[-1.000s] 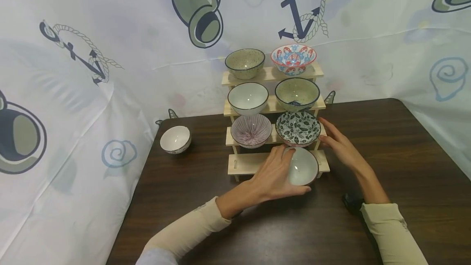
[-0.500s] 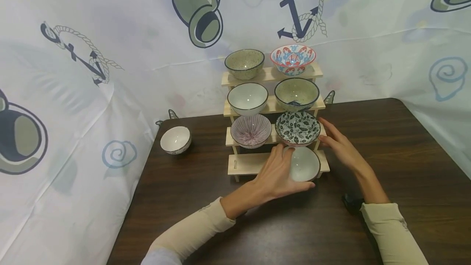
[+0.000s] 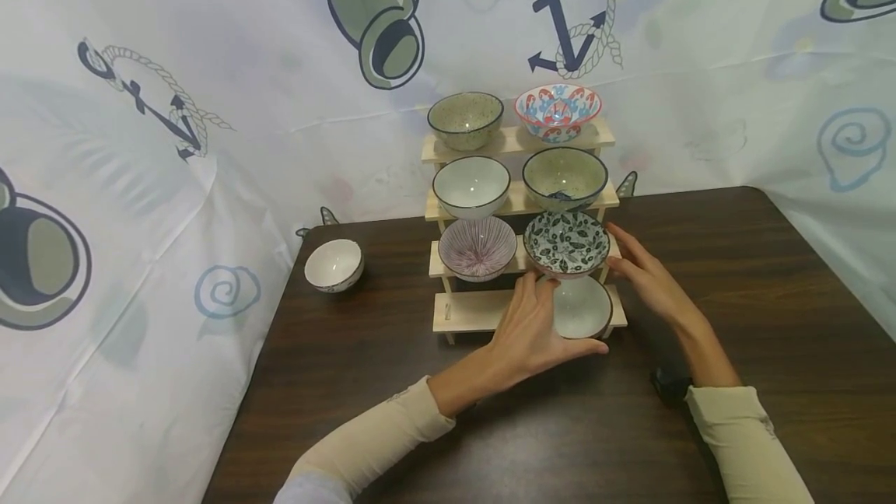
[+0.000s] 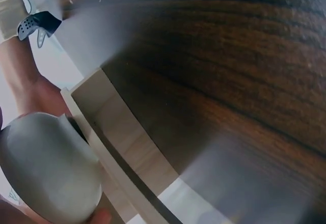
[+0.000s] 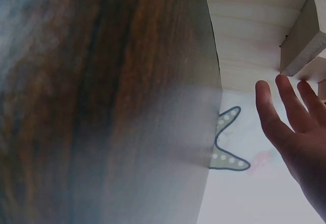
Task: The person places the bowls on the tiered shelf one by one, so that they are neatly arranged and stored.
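My left hand (image 3: pixel 528 337) holds a white bowl (image 3: pixel 584 308) with a dark rim at the right end of the lowest shelf (image 3: pixel 469 313), fingers at its far left side and thumb along the front. The left wrist view shows the pale outside of this bowl (image 4: pixel 51 165) tilted beside the wooden rack, a fingertip at its edge. My right hand (image 3: pixel 652 280) is at the right side of the rack, fingers spread, fingertips at the shelf end beside the black-and-white leaf-patterned bowl (image 3: pixel 567 244). In the right wrist view, the fingers (image 5: pixel 288 102) reach up against the rack's wooden parts (image 5: pixel 304 38).
The stepped rack also bears a purple-striped bowl (image 3: pixel 478 249), a white bowl (image 3: pixel 472 187), a green bowl (image 3: pixel 565 177), a speckled bowl (image 3: pixel 465 121) and a red-and-blue bowl (image 3: pixel 558 111). A small white bowl (image 3: pixel 334 265) sits at the left on the dark table (image 3: pixel 546 442). A printed cloth (image 3: pixel 245 99) hangs behind.
My left hand has moved slightly right and away from me with the white bowl, bringing it farther in over the lowest shelf. My right hand has stayed in place.
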The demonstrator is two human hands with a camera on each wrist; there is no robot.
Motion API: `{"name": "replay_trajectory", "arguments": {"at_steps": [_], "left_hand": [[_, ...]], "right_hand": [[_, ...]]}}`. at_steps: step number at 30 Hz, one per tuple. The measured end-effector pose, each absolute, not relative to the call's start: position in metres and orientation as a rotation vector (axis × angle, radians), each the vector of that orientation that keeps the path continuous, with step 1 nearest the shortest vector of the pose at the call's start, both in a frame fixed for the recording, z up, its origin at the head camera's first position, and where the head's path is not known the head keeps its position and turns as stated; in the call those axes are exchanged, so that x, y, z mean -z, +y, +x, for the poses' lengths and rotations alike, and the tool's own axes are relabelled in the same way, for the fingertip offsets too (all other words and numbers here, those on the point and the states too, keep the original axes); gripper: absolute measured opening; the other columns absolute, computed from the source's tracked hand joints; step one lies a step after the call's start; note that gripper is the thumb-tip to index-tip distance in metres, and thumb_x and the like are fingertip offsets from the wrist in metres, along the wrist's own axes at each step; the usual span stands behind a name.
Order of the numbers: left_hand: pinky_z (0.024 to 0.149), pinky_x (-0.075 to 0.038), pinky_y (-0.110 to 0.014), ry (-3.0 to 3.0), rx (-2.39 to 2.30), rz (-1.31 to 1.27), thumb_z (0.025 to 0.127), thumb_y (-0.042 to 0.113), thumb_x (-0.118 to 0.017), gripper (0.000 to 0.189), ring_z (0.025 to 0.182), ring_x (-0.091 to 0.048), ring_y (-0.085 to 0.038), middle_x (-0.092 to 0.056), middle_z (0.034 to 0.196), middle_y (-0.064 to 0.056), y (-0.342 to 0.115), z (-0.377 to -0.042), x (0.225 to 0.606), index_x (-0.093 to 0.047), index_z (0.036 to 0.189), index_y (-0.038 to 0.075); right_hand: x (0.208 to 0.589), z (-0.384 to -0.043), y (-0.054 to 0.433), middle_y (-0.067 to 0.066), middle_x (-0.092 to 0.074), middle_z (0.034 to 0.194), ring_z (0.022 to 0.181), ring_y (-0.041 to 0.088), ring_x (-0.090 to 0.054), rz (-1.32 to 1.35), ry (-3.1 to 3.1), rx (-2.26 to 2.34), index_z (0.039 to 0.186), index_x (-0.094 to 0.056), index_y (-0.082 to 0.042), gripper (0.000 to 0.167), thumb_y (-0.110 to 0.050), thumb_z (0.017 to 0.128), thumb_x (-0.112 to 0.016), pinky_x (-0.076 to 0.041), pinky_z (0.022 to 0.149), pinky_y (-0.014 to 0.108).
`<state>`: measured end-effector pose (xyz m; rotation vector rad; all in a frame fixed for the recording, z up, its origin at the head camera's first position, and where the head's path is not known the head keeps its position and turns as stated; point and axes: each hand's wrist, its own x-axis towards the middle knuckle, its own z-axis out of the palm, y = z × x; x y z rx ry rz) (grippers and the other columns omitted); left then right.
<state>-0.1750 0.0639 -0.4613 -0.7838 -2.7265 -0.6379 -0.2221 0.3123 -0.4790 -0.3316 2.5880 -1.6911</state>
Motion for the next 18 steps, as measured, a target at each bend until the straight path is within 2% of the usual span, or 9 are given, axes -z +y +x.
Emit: {"name": "replay_trajectory", "arguments": {"at_steps": [3,5,11,13,18], "left_hand": [[0.083,-0.058,-0.033,-2.725,0.583,-0.740,0.062,0.087,-0.076,0.103,0.107,-0.060,-0.020,-0.056,0.124,-0.006,0.065,-0.173,0.463,-0.058,0.130,0.012],[0.078,-0.058,-0.032,-2.719,0.583,-0.723,0.062,0.088,-0.075,0.100,0.101,-0.061,-0.019,-0.056,0.119,-0.005,0.065,-0.172,0.465,-0.058,0.126,0.013],[0.077,-0.058,-0.032,-2.672,0.680,-0.723,0.063,0.084,-0.079,0.096,0.100,-0.061,-0.018,-0.055,0.122,-0.004,0.067,-0.173,0.470,-0.055,0.122,0.012],[0.078,-0.058,-0.032,-2.671,0.689,-0.721,0.063,0.083,-0.079,0.096,0.100,-0.061,-0.017,-0.055,0.123,-0.005,0.068,-0.174,0.471,-0.054,0.122,0.012],[0.078,-0.058,-0.030,-2.688,0.664,-0.707,0.064,0.086,-0.077,0.097,0.101,-0.061,-0.017,-0.056,0.123,-0.004,0.069,-0.173,0.472,-0.054,0.123,0.013]], "right_hand": [[0.479,-0.222,0.312,0.019,-0.031,0.167,0.122,-0.007,-0.047,-0.328,2.591,1.674,0.167,-0.017,-0.027,0.063,-0.036,0.111,-0.045,-0.045,0.093,0.009],[0.479,-0.222,0.312,0.018,-0.032,0.167,0.122,-0.007,-0.047,-0.323,2.595,1.666,0.167,-0.017,-0.027,0.063,-0.036,0.111,-0.045,-0.045,0.093,0.009],[0.478,-0.223,0.313,0.023,-0.034,0.165,0.122,-0.005,-0.048,-0.335,2.615,1.668,0.168,-0.018,-0.022,0.063,-0.034,0.111,-0.045,-0.045,0.092,0.009],[0.478,-0.223,0.313,0.023,-0.035,0.165,0.125,0.001,-0.050,-0.332,2.617,1.663,0.168,-0.018,-0.023,0.063,-0.033,0.111,-0.045,-0.045,0.092,0.009],[0.477,-0.223,0.312,0.021,-0.031,0.167,0.141,0.030,-0.047,-0.320,2.600,1.655,0.168,-0.015,-0.023,0.065,-0.035,0.111,-0.044,-0.044,0.093,0.009]]}}
